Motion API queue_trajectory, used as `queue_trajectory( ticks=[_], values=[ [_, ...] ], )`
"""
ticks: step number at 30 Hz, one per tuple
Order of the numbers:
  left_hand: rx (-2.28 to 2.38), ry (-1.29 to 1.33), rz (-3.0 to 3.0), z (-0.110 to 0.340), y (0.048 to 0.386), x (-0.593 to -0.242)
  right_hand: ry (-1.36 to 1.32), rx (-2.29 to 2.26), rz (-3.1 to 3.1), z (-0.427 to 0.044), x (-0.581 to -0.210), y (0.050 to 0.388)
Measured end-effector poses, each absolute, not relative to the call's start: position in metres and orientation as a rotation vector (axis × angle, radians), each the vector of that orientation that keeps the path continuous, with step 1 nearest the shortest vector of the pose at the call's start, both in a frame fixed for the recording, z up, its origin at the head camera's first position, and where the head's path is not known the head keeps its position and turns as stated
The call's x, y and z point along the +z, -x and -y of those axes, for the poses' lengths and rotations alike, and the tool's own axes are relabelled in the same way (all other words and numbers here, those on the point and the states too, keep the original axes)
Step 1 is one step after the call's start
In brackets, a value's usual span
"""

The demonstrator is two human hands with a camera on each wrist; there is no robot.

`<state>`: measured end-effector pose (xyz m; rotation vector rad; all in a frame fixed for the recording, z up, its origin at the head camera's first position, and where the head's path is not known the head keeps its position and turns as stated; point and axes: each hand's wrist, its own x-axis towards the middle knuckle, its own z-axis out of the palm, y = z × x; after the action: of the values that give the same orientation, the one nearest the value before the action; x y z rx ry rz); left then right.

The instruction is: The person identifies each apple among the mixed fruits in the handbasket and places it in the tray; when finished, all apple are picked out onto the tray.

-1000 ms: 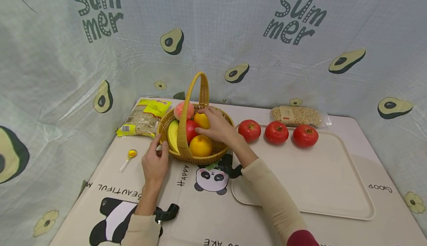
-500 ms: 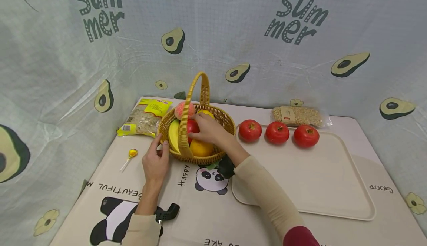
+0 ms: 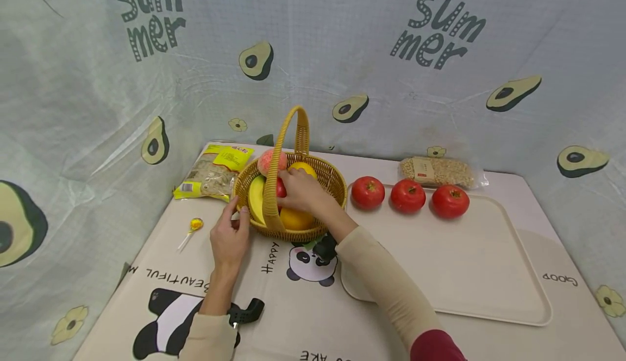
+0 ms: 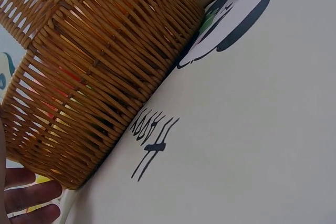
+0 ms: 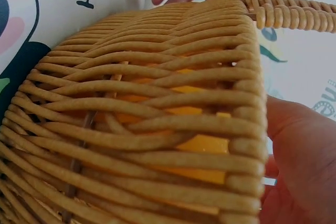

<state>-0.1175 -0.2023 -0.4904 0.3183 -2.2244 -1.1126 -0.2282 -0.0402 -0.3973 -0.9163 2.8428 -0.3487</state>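
Note:
A yellow wicker basket (image 3: 337, 187) with a tall handle stands on the table and holds several fruits. My left hand (image 3: 230, 238) rests against its left side; in the left wrist view its fingers (image 4: 34, 195) lie extended beside the wicker wall. My right hand (image 3: 305, 191) reaches inside and grips a red fruit (image 3: 281, 188), mostly hidden by the hand and handle. Around that fruit are a banana (image 3: 256, 200), a pink peach (image 3: 272, 163), an orange (image 3: 295, 219) in front and a yellow-orange fruit (image 3: 304, 168) behind. Wicker hides my right fingertips in the right wrist view.
To the right lies a beige tray (image 3: 455, 263) with 3 red pomegranates (image 3: 408, 195) along its back edge. A bag of oats (image 3: 437, 172) lies behind them. Left of the basket are a yellow bag (image 3: 215, 170) and a lollipop (image 3: 194, 226).
My right hand has moved left inside the basket, from the rear yellow-orange fruit onto the red fruit. My left hand keeps its place at the basket's side.

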Motion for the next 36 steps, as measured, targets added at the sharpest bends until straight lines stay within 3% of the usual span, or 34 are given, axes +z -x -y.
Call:
queue_trajectory(
  ticks=[13, 36],
  values=[
    [-1.096, -0.315, 2.220, 0.203, 0.117, -0.490, 0.921, -0.128, -2.925, 0.053, -0.399, 0.225],
    [-1.103, -0.292, 2.202, 0.202, 0.117, -0.491, 0.828, -0.505, -2.863, 0.057, -0.408, 0.222]
  ],
)
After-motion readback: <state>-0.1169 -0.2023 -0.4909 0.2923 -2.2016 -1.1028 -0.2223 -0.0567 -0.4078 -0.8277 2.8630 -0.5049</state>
